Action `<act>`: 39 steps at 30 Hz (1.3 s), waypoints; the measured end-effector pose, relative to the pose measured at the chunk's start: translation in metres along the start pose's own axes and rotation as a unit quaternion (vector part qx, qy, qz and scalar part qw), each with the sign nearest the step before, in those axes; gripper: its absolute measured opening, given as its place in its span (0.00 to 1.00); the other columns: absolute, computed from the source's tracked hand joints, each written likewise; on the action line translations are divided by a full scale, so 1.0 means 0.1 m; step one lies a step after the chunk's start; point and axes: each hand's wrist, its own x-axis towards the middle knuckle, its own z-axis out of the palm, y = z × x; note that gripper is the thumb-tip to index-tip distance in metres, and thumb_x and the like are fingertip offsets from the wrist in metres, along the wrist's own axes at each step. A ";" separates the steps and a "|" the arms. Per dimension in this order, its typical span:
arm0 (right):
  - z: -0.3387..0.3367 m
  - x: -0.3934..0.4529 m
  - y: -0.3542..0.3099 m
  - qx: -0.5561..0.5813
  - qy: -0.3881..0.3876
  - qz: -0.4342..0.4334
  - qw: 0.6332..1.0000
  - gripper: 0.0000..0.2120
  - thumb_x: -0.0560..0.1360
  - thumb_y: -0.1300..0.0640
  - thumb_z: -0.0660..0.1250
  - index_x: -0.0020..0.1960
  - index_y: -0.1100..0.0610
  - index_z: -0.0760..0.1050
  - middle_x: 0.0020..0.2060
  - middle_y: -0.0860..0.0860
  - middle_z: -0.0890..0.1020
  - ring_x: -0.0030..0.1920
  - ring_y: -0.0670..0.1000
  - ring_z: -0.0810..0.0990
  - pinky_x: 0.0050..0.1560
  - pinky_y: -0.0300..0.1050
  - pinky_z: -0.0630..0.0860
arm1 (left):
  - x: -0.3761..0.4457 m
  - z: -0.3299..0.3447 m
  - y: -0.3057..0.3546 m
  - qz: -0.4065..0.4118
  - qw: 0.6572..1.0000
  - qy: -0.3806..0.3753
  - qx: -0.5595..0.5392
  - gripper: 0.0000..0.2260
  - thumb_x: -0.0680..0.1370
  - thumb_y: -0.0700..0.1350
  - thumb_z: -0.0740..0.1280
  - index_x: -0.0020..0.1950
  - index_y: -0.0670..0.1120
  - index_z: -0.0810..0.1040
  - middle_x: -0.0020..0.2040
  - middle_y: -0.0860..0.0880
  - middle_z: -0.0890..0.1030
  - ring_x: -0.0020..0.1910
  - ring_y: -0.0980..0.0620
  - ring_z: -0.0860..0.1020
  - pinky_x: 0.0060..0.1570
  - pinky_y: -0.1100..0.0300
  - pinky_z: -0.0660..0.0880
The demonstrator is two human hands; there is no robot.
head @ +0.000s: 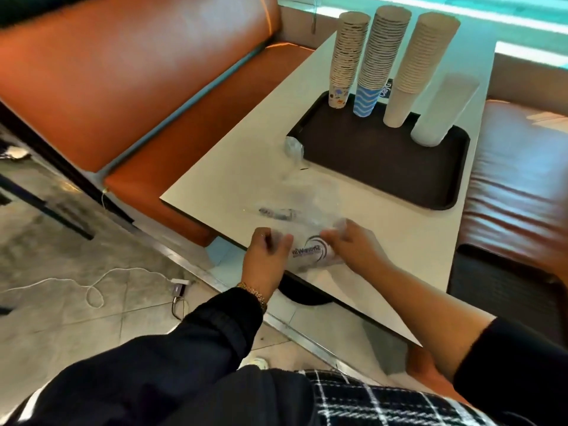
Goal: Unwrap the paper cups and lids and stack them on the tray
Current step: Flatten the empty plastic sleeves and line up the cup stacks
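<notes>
Head view: at the bench's near edge I see both hands, left point(263, 256) and right point(353, 247), fingers pinching the plastic wrapper point(310, 252); a jerk could topple the cup stacks point(381, 56) on the tray point(384, 176).

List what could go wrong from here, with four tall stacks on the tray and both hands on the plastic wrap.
1. The three cup stacks and the white lid stack stand tall along the tray's far edge; a jolt to the table could topple them.
2. Both hands, left hand and right hand, hold the printed wrapper at the table's near edge; it may slip to the floor.
3. Loose clear wrap lies by the tray corner and could snag.
</notes>
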 end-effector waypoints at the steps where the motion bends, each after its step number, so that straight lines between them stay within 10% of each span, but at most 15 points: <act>1: 0.04 0.07 -0.06 -0.017 0.006 0.022 1.000 0.15 0.76 0.40 0.67 0.47 0.53 0.75 0.41 0.49 0.81 0.45 0.53 0.80 0.48 0.49 0.77 | 0.07 0.01 0.01 -0.018 0.999 0.019 -0.021 0.10 0.77 0.47 0.69 0.52 0.46 0.72 0.46 0.50 0.77 0.43 0.52 0.76 0.38 0.72 0.68; 7: 0.11 0.40 -0.25 -0.101 0.049 0.114 0.987 0.25 0.75 0.38 0.67 0.60 0.56 0.68 0.54 0.55 0.80 0.53 0.59 0.79 0.46 0.48 0.70 | 0.52 0.01 0.07 -0.130 0.991 -0.004 -0.014 0.16 0.75 0.51 0.71 0.57 0.46 0.71 0.53 0.48 0.77 0.47 0.50 0.76 0.50 0.59 0.74; 17: 0.25 0.29 -0.36 -0.170 0.052 0.148 0.973 0.24 0.73 0.42 0.67 0.64 0.54 0.71 0.58 0.54 0.72 0.57 0.58 0.76 0.52 0.51 0.71 | 0.35 -0.35 -0.09 -0.012 0.985 -0.025 0.172 0.23 0.69 0.54 0.76 0.55 0.48 0.69 0.53 0.49 0.71 0.47 0.52 0.73 0.51 0.58 0.73; 21: 0.29 0.07 -0.35 -0.246 0.037 0.151 0.957 0.21 0.71 0.40 0.66 0.59 0.50 0.76 0.56 0.52 0.72 0.58 0.56 0.72 0.59 0.54 0.67 | 0.06 -0.46 -0.31 -0.126 0.989 -0.081 0.007 0.23 0.71 0.53 0.76 0.56 0.45 0.69 0.51 0.49 0.76 0.48 0.55 0.75 0.50 0.59 0.71; 26: 0.40 -0.28 -0.37 -0.250 0.008 0.158 0.955 0.20 0.70 0.36 0.67 0.55 0.47 0.78 0.57 0.51 0.74 0.61 0.56 0.70 0.59 0.54 0.64 | 0.06 -0.48 -0.39 -0.321 0.857 -0.250 -0.317 0.17 0.75 0.46 0.71 0.62 0.39 0.78 0.54 0.42 0.84 0.52 0.46 0.83 0.55 0.51 0.77; 36: 0.49 -1.32 0.02 0.039 0.136 0.182 0.973 0.13 0.69 0.50 0.77 0.42 0.51 0.73 0.41 0.46 0.73 0.41 0.46 0.73 0.38 0.35 0.67 | -0.07 -0.34 -0.48 -0.164 0.884 -0.422 -0.112 0.11 0.77 0.43 0.70 0.55 0.38 0.82 0.52 0.42 0.84 0.54 0.43 0.82 0.60 0.48 0.75; 39: 0.48 -1.72 0.24 0.256 0.152 0.234 0.925 0.24 0.68 0.55 0.79 0.59 0.56 0.72 0.51 0.52 0.80 0.50 0.50 0.81 0.52 0.47 0.79 | -0.23 -0.20 -0.42 -0.128 0.861 -0.489 -0.057 0.14 0.74 0.46 0.73 0.56 0.40 0.81 0.53 0.44 0.85 0.55 0.47 0.82 0.59 0.53 0.75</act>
